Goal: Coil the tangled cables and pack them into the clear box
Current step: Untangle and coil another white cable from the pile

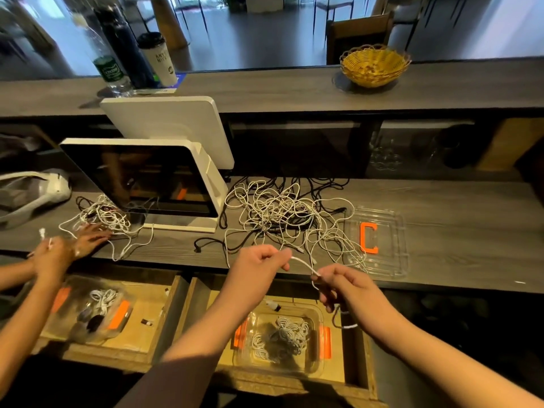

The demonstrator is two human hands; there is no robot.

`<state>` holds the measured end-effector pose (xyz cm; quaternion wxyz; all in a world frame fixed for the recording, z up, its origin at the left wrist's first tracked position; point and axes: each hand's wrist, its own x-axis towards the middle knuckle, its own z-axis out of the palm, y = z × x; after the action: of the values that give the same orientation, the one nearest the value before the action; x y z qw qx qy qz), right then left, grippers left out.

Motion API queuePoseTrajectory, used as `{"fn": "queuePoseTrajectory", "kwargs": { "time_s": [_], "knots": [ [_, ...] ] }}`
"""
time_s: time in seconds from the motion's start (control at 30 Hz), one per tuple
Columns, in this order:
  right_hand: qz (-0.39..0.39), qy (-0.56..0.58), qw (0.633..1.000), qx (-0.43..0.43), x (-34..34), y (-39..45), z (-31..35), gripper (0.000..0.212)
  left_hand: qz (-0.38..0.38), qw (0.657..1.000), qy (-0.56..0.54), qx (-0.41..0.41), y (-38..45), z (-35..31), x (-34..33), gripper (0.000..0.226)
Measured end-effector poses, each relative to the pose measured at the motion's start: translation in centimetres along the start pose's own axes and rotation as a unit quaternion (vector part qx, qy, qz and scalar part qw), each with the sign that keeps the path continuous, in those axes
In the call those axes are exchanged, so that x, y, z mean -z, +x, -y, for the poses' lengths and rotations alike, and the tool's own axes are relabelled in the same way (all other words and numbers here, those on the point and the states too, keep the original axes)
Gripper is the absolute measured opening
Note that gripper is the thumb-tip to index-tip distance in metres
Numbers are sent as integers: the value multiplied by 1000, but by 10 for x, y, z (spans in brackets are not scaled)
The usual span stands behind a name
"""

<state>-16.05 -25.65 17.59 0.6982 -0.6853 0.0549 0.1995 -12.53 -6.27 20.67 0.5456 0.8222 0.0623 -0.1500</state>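
Pinching a short stretch of white cable between both hands, head view: left hand has thumb and fingers curled round one end, right hand has fingers curled round the other end, with more of that cable hanging from it in a loop. Cable stretch sags slightly between the two, held above the near edge of the counter.

Behind the hands on the counter, a tangled pile of cables, white and black mixed, loose strands trailing toward the hands. Just right of the pile lies a clear lid flat, with an orange letter C on it; some white strands overlap its left edge.

Below the hands, an open drawer holds the clear box, orange latches on both sides, coiled white cables already inside.

Far left: another person's hands at a second cable pile, one holding a white connector; exact grip too blurred to tell. Below them a second clear box with coils in another drawer. White point-of-sale screen stands on the counter between the piles. Upper shelf: yellow wicker basket, bottles and a cup at left.
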Motion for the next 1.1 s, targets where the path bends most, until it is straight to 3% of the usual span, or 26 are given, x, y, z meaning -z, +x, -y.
{"fn": "queuePoseTrajectory", "kwargs": {
  "time_s": [0.1, 0.23, 0.33, 0.43, 0.53, 0.67, 0.83, 1.1],
  "knots": [
    [28, -72, 995, 59, -7, 0, 9, 19, 83, 996, 28, -3, -4, -6, -7, 32],
    [12, -59, 994, 95, -15, -4, 12, 23, 74, 997, 3, -8, -11, -10, -11, 41],
    [-19, -33, 996, 80, -9, -9, 7, 25, 45, 989, -137, 33, -14, -5, -8, 42],
    [-35, -58, 996, 64, -3, -12, -1, 27, 42, 954, -291, 53, -14, -1, -4, 40],
    [-30, -21, 999, 24, -4, -14, -8, 28, 59, 925, -368, 78, -13, 0, -5, 33],
    [-23, -36, 999, 4, -6, -21, -12, 37, 69, 936, -334, 86, -16, -1, -14, 24],
    [-1, -72, 997, 40, -9, -30, -10, 41, 85, 950, -287, 94, -21, -1, -23, 37],
    [36, -81, 996, 26, -14, -42, -14, 35, 8, 960, -277, 40, -32, -2, -45, 48]
  ]
}}
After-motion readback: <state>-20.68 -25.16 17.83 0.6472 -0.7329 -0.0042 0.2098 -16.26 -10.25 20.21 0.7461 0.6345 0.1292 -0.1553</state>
